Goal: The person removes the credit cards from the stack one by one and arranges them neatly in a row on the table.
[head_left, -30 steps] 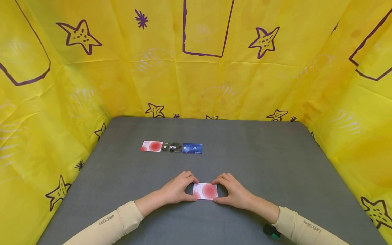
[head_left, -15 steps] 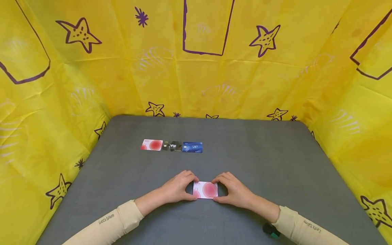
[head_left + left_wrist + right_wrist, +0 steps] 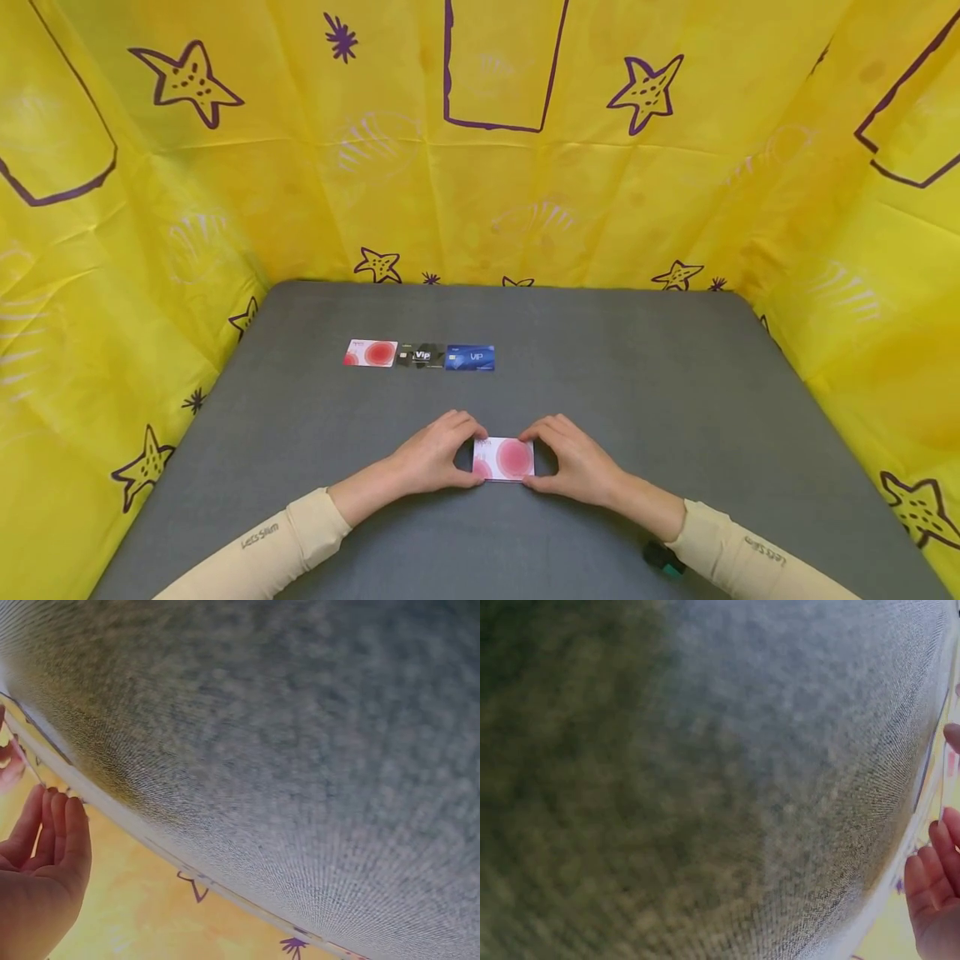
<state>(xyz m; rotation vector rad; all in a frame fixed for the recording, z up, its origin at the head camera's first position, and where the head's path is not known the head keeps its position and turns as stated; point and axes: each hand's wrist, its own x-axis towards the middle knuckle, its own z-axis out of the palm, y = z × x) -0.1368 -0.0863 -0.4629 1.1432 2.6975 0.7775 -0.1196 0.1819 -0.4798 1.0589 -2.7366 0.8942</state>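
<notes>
A white card with pink-red circles is held between both hands near the front middle of the grey table. My left hand pinches its left end, thumb at the near corner and fingers at the far one. The right hand grips the right end in the same manner. A thin dark line shows along the card's near edge. Whether other cards lie beneath it, I cannot tell. In the left wrist view, the left hand appears at the lower left; the right wrist view catches the right hand at its edge.
Farther back, three cards lie side by side in a row: a white one with red circles, a black Vip card and a blue VIP card. Yellow printed cloth walls the table's back and sides. A dark band shows beneath the right sleeve.
The held card and both hands have risen slightly in the head view, and the card looks a little more tilted toward the camera. The whole head view has shifted slightly. Both grips are unchanged.
</notes>
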